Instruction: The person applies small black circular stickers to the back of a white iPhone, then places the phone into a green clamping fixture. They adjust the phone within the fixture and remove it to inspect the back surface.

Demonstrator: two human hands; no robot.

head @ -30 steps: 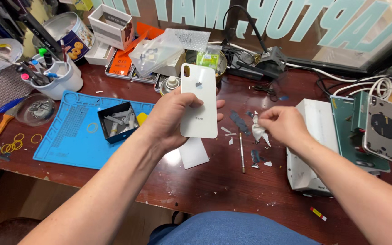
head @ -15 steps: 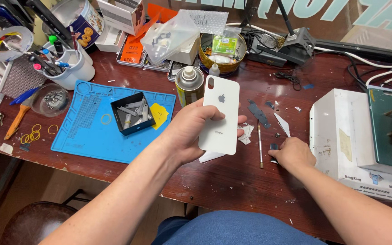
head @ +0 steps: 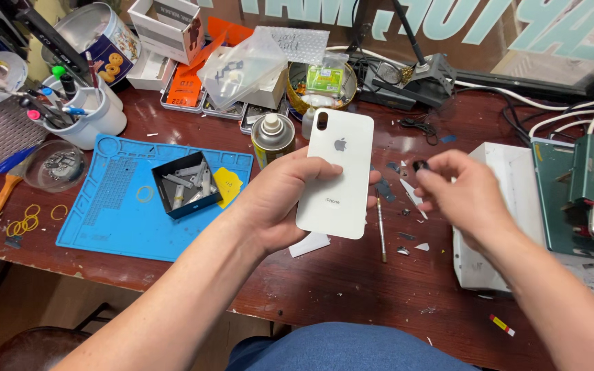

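Observation:
My left hand [head: 280, 199] grips a white phone back panel [head: 337, 175] upright above the wooden desk, its camera hole at the top. My right hand [head: 463, 194] hovers just to the right of the panel, thumb and forefinger pinched on a small dark part [head: 420, 165]. Below the hands lie a thin metal tool [head: 381, 230], white scraps and small dark bits on the desk.
A blue work mat [head: 115, 213] with a black parts tray [head: 187, 184] lies at left. A spray can [head: 272, 137] stands behind the panel. A white box [head: 489, 227] and green machine [head: 568, 199] sit at right. Cup of tools [head: 80, 113] far left.
My right hand has lifted from the desk up beside the panel, now pinching a small dark part. My left hand keeps the panel, raised slightly.

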